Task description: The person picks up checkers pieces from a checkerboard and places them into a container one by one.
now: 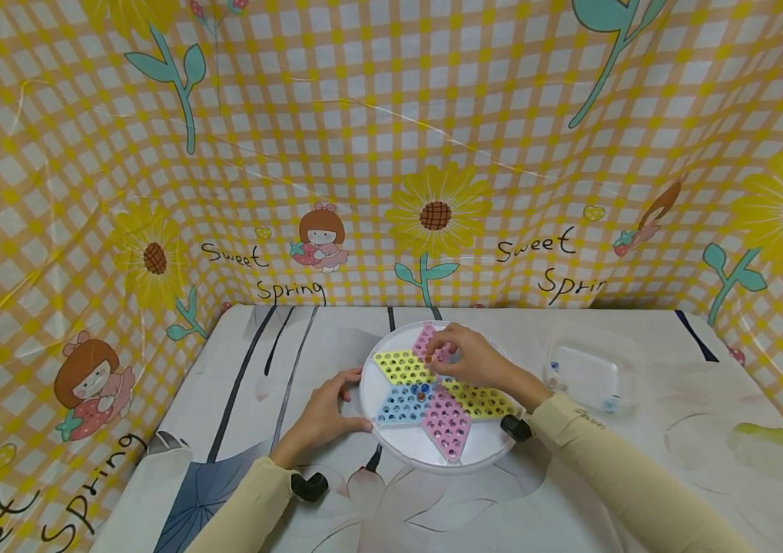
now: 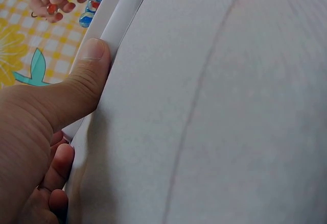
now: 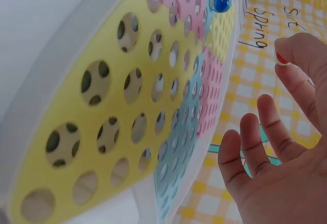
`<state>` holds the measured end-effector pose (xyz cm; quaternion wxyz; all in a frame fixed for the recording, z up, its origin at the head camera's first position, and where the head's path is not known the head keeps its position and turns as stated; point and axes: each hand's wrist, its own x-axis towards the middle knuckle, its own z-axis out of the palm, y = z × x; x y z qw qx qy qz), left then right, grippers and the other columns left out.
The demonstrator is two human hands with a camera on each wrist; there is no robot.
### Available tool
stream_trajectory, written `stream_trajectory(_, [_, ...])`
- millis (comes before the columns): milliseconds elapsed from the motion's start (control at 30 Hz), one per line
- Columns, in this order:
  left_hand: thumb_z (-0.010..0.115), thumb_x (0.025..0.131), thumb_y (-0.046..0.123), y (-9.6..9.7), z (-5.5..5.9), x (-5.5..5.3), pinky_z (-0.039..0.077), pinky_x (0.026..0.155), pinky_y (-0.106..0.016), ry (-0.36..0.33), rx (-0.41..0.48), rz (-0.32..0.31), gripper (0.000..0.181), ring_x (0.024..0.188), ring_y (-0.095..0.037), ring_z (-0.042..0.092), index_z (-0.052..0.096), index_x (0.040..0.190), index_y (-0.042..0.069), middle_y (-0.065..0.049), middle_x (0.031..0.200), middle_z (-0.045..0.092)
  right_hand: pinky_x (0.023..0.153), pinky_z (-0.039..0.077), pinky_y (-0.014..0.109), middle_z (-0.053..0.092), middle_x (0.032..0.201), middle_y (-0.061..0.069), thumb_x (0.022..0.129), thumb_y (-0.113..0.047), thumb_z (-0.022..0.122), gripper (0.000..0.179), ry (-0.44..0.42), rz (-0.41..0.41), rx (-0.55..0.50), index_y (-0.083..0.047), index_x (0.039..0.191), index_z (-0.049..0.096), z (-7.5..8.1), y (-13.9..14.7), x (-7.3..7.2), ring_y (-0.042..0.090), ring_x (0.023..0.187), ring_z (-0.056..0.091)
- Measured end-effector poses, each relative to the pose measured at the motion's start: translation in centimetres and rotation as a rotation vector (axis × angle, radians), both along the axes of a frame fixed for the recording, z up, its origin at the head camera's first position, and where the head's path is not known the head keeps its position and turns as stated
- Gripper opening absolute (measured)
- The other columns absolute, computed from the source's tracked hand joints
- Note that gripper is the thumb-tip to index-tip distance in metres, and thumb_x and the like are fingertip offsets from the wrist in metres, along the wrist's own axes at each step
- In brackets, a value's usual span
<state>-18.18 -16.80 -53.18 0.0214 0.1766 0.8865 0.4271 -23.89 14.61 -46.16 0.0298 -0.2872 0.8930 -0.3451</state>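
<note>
A round white Chinese checkers board [image 1: 481,452] with a pink, yellow and blue perforated star lies on the table. My left hand [image 1: 325,411] holds its left rim; in the left wrist view the thumb [image 2: 92,63] presses along the edge, with the other fingers curled below. Above the far part of the star, my right hand [image 1: 467,355] pinches a red-orange marble [image 3: 280,59] between thumb and forefinger, the other fingers spread. Near the board's centre sit several marbles, including a blue marble [image 3: 221,2] and an orange marble [image 1: 422,397].
To the right of the board stands a clear plastic box [image 1: 588,375] with a few marbles in it. A floral cover [image 1: 280,369] lies over the table. Checked yellow cloth [image 1: 363,153] hangs behind and at both sides.
</note>
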Motion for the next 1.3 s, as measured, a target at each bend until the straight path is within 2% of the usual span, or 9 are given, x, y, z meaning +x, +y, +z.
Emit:
stream_trajectory(167, [0.096,0.070,0.024,-0.1,0.0,0.1,0.039,0.085,-0.032,-0.003,0.001,-0.002,0.083,0.099,-0.018,0.049,0.055,0.141,0.007,-0.002,0.153,0.052,0.082,0.050,0.044,0.062,0.113,0.012,0.091,-0.016,0.079,0.015,0.017,-0.012,-0.001,-0.015,0.104,0.072,0.3,0.8,0.2,0.034,0.101,0.058])
stream_trajectory(400, [0.096,0.071,0.024,-0.1,0.0,0.1,0.039,0.084,-0.032,0.000,0.000,-0.003,0.083,0.099,-0.018,0.049,0.055,0.141,0.008,-0.001,0.152,0.053,0.077,0.048,0.040,0.063,0.110,0.008,0.090,-0.012,0.079,0.015,0.072,-0.016,-0.027,-0.016,0.102,0.073,0.8,2.5,0.5,0.033,0.096,0.058])
stream_trajectory(667, [0.096,0.071,0.025,0.0,0.0,0.0,0.040,0.085,-0.032,-0.003,-0.004,0.003,0.083,0.101,-0.018,0.049,0.054,0.141,0.008,-0.002,0.151,0.053,0.070,0.049,0.035,0.062,0.109,0.011,0.089,-0.010,0.079,0.015,0.109,-0.047,-0.044,-0.015,0.102,0.073,1.1,4.7,0.9,0.033,0.094,0.058])
stream_trajectory(867, [0.096,0.071,0.025,0.0,-0.1,0.0,0.040,0.084,-0.031,0.008,-0.005,-0.004,0.084,0.101,-0.018,0.049,0.054,0.142,0.008,-0.002,0.151,0.054,0.069,0.048,0.033,0.063,0.109,0.008,0.090,-0.014,0.080,0.013,0.131,-0.108,-0.038,-0.017,0.100,0.073,1.3,6.5,1.3,0.031,0.093,0.058])
stream_trajectory(1133, [0.096,0.071,0.025,0.0,-0.2,0.0,0.040,0.084,-0.031,0.013,-0.006,-0.007,0.084,0.100,-0.017,0.050,0.054,0.142,0.008,-0.002,0.150,0.054,0.074,0.049,0.037,0.065,0.112,0.008,0.092,-0.020,0.078,0.010,0.130,-0.201,-0.012,-0.018,0.102,0.074,1.8,9.1,1.9,0.031,0.096,0.058])
stream_trajectory(1300, [0.095,0.072,0.025,-0.1,-0.1,0.0,0.040,0.084,-0.031,0.011,-0.007,-0.006,0.084,0.101,-0.018,0.050,0.054,0.142,0.008,-0.002,0.151,0.053,0.074,0.051,0.038,0.065,0.113,0.005,0.093,-0.020,0.078,0.010,0.162,-0.241,0.003,-0.019,0.102,0.073,2.0,10.9,2.2,0.029,0.095,0.057])
